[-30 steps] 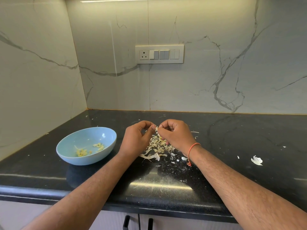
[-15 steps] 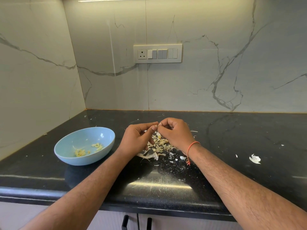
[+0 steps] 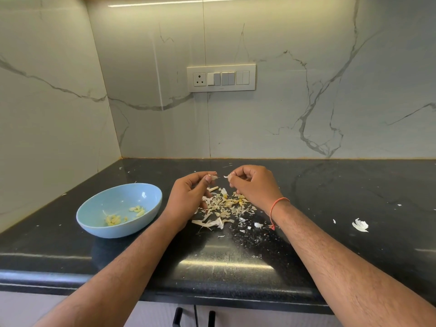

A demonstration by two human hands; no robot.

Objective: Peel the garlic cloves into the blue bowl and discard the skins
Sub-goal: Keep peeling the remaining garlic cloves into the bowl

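- Marble-veined wall panels (image 3: 306, 102) rose behind a black stone countertop (image 3: 330, 185), with a switch plate (image 3: 221, 77) mounted on the back wall above the hands.
- Left hand (image 3: 188, 197) hovered over the counter with its fingers curled, thumb and forefinger pinching a small garlic clove (image 3: 213, 177) at the tips.
- Right hand (image 3: 256, 185) was held a short gap away from the left fingertips, fingers likewise curled, its thumb and forefinger pinching a pale scrap of skin (image 3: 228, 177).
- The two pinched pieces pointed toward each other but did not touch.
- Just below and between both sets of fingers lay a pile of garlic skins (image 3: 224, 205), loose papery shreds spread on the counter, some reaching toward the near edge.
- Whether unpeeled cloves lay mixed in that pile could not be told.
- A blue bowl (image 3: 94, 223) stood on the counter to the outside of the left hand, close beside the wrist but not touching it.
- Peeled cloves (image 3: 113, 219) sat in the bowl's bottom in two small clusters.
- An orange thread bracelet (image 3: 274, 208) circled the right wrist.
- Well out from the right hand, past the forearm, a lone white skin flake (image 3: 360, 225) lay on the stone, with a few tiny specks near it.
- Dark cabinet handles (image 3: 193, 316) showed beneath the counter's front edge.
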